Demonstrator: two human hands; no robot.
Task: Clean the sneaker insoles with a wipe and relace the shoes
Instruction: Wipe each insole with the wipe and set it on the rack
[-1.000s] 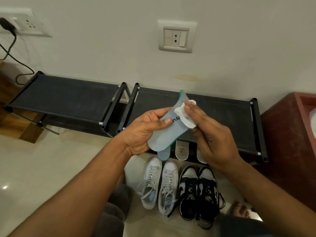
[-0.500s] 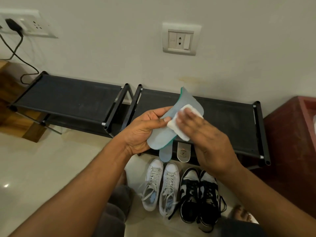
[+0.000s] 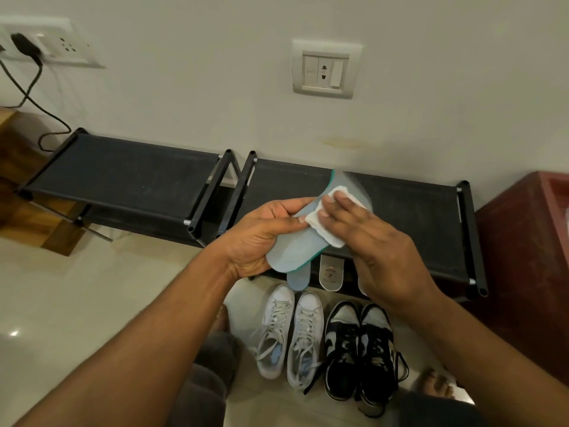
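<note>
In front of the chest, in the head view, the left hand (image 3: 258, 238) grips a pale blue insole (image 3: 292, 254) by its heel end, thumb across the top face and the other fingers curled beneath. The right hand (image 3: 378, 241) lies flat over the forward half, its fingers (image 3: 345, 208) nearly straight and pressing a folded white wipe (image 3: 334, 238) onto the insole. The wipe's edges show on either side of those fingers.

This looks like the wiping step, with the toe end under the wipe and the heel end, beside the left thumb, bare. The next stroke probably calls for drawing the wipe down toward that thumb, with the left grip firm enough that the thin insole does not buckle.

Below the hands, two more insoles (image 3: 331, 272) lean at the foot of a black shoe rack (image 3: 415, 211). Nearer the body stand white sneakers (image 3: 292, 331) and, just beside them, black-and-white sneakers (image 3: 360, 343) with loose laces trailing on the pale glossy floor (image 3: 77, 303). A second rack (image 3: 123, 174) sits beyond the left fingers. A wall socket (image 3: 323, 69) is mounted above the fingertips, and a red-brown cabinet (image 3: 523, 241) stands past the right hand.
</note>
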